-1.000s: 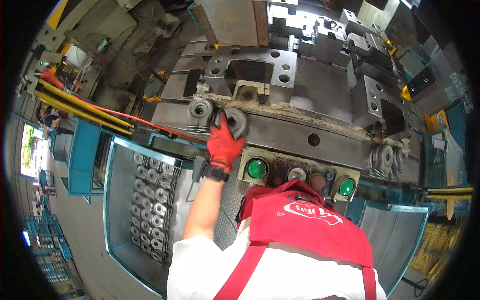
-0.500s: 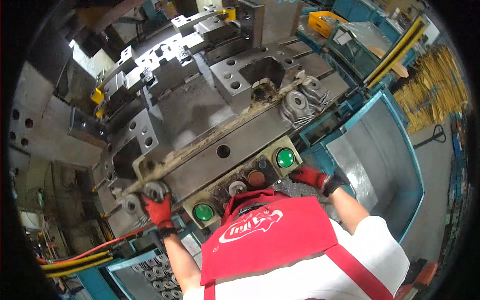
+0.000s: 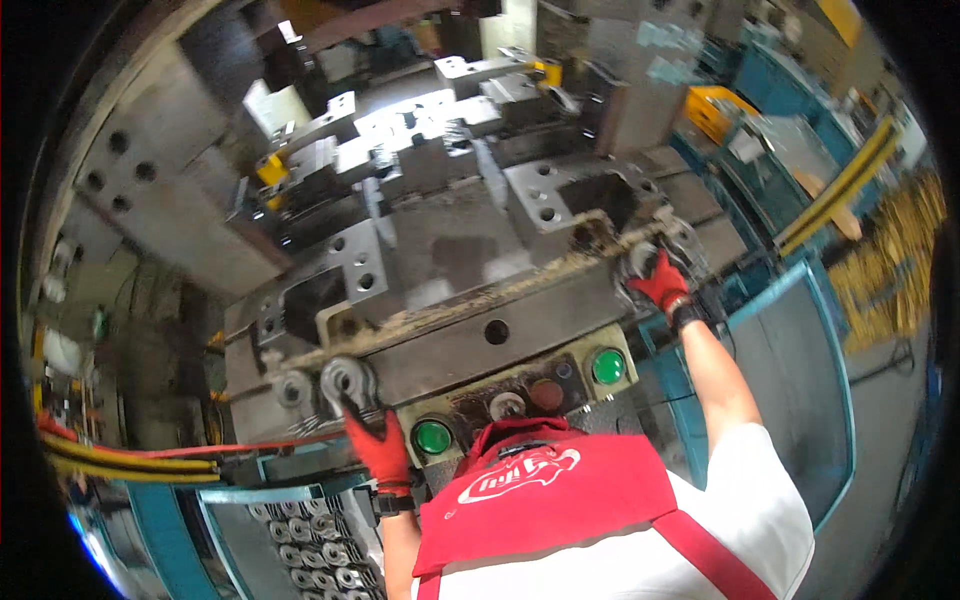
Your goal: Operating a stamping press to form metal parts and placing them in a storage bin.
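My left hand (image 3: 380,455), in a red glove, is at the near side of a stack of grey ring-shaped metal parts (image 3: 348,380). Its fingers are apart, one tip reaching the stack's lower edge, and nothing shows between them. A second stack of these metal parts (image 3: 293,390) stands just to the left. Over at the right end of the machine bed, my right hand (image 3: 665,282), also red-gloved, has its thumb and fingers around a round metal part (image 3: 642,260) on another stack. The hand partly hides that part.
Before me lies a steel press bed (image 3: 450,345) with die blocks (image 3: 545,195). A control box with green buttons (image 3: 433,436) and a red-brown button (image 3: 546,394) sits at its front. A blue-framed bin (image 3: 225,497) holds several metal parts; a blue-edged chute (image 3: 800,400) stands right.
My right hand has moved from beside the control box up to the right stack. My left hand has drawn back from the left stacks, its fingers apart. The view has shifted.
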A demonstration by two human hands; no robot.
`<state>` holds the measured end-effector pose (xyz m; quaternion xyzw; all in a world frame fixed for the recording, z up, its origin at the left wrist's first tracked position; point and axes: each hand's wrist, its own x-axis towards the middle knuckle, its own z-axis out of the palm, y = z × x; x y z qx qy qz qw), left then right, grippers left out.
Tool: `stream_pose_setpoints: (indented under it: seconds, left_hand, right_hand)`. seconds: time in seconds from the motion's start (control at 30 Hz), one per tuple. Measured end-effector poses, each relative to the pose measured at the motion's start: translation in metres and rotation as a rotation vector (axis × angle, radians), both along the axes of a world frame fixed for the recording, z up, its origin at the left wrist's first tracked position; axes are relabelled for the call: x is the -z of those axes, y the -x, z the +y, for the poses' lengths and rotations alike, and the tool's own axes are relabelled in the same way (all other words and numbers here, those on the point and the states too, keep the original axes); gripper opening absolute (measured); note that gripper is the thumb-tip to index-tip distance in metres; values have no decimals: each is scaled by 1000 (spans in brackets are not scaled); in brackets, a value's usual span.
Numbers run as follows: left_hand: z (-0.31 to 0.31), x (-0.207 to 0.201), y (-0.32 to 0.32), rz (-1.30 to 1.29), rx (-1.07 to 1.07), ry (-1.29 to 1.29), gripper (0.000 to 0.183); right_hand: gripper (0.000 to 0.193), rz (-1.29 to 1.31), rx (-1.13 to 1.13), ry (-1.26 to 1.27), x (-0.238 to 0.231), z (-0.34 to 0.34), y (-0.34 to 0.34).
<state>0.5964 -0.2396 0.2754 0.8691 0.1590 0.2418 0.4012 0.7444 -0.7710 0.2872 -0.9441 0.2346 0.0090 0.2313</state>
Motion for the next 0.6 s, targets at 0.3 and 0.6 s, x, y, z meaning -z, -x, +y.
stream_pose_setpoints:
  seconds: [0.3,0.6]
  left_hand:
    - [-15,11,6,-74,39,375,68]
    - [-3,-13,10,-188,-70,436,51]
  right_hand:
    - [121,-46,3,-56,20,-33,-9]
    - [110,-148,-119,-263,-51,23,73]
